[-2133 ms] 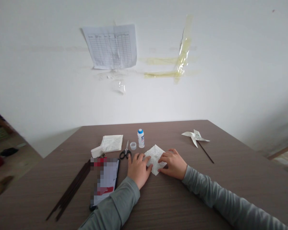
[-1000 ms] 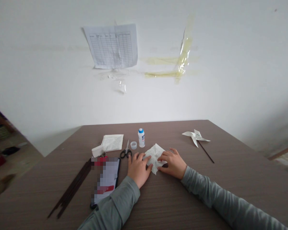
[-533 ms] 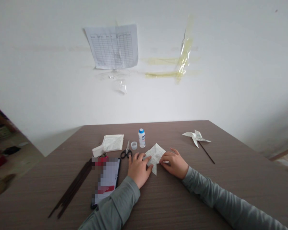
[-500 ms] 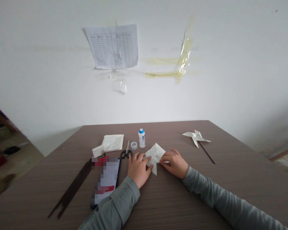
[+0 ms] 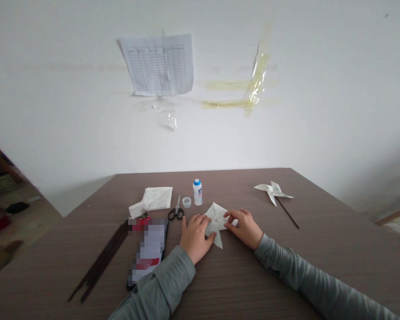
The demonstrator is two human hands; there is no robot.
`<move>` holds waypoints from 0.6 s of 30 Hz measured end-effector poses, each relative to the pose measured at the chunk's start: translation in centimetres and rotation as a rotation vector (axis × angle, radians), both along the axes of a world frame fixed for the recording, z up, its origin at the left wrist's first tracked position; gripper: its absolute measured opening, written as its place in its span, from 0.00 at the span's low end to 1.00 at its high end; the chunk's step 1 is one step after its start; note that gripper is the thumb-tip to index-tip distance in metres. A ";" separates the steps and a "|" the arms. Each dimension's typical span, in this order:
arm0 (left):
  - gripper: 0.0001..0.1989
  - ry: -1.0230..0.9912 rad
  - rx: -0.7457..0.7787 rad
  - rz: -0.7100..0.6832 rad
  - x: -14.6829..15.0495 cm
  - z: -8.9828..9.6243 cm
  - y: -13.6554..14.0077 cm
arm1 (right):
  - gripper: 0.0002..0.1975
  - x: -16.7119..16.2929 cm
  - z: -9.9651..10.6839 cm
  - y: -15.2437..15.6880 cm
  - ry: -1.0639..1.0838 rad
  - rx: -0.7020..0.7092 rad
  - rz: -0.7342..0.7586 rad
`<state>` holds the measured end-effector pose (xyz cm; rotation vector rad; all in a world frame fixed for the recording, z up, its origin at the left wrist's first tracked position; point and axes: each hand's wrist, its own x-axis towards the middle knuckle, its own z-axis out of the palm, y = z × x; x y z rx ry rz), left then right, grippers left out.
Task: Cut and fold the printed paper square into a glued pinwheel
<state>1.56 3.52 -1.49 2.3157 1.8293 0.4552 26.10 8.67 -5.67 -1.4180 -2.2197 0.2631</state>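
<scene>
A piece of printed paper (image 5: pixel 216 216) with cut, pointed flaps lies on the table between my hands. My left hand (image 5: pixel 195 237) rests on its left side, fingers spread and lying on the sheet, thumb near the lower flap. At the right side, my right hand (image 5: pixel 245 226) has thumb and forefinger closed on a flap of the paper, the other fingers curled. Parts of the sheet are hidden under the fingers. Just behind it stand a white glue bottle (image 5: pixel 198 193) with a blue cap and a small clear cup (image 5: pixel 186 202).
Black-handled scissors (image 5: pixel 176 213) lie left of the cup. Beyond them is a stack of paper squares (image 5: pixel 158 198). A phone (image 5: pixel 150 253) and a bundle of dark sticks (image 5: pixel 102 260) lie at left. A finished paper pinwheel (image 5: pixel 272 192) on a stick is at right.
The paper has turned a little and shifted slightly toward me, its lower flap now pointing further right. My right thumb and forefinger have moved up along its right side.
</scene>
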 end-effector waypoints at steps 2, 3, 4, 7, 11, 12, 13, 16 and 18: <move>0.23 -0.009 -0.007 -0.008 -0.1 -0.2 0.0 | 0.10 -0.1 0.1 -0.2 -0.015 -0.001 -0.015; 0.24 -0.016 -0.008 -0.016 -0.1 -0.3 0.0 | 0.09 -0.1 0.2 -0.3 -0.017 -0.003 -0.016; 0.24 -0.022 -0.009 -0.022 -0.1 -0.3 0.0 | 0.09 -0.1 0.2 -0.4 -0.017 -0.006 -0.015; 0.25 -0.023 -0.008 -0.028 0.0 -0.2 0.0 | 0.11 -0.2 0.4 -0.6 -0.021 0.000 -0.005; 0.25 -0.002 -0.042 -0.014 0.5 0.8 -0.2 | 0.12 -0.3 1.0 -0.9 -0.063 -0.009 -0.008; 0.25 0.003 -0.063 -0.016 0.6 1.0 -0.3 | 0.13 -0.4 1.1 -1.0 -0.071 -0.018 -0.012; 0.25 0.004 -0.067 -0.019 0.7 1.3 -0.3 | 0.14 -0.5 1.2 -1.0 -0.076 -0.025 -0.014; 0.26 0.009 -0.054 -0.033 0.9 1.6 -0.4 | 0.14 -0.5 1.2 -1.1 -0.087 -0.024 -0.014; 0.26 0.016 -0.044 -0.037 1.0 1.6 -0.4 | 0.14 -0.4 0.9 -1.0 -0.090 0.000 -0.009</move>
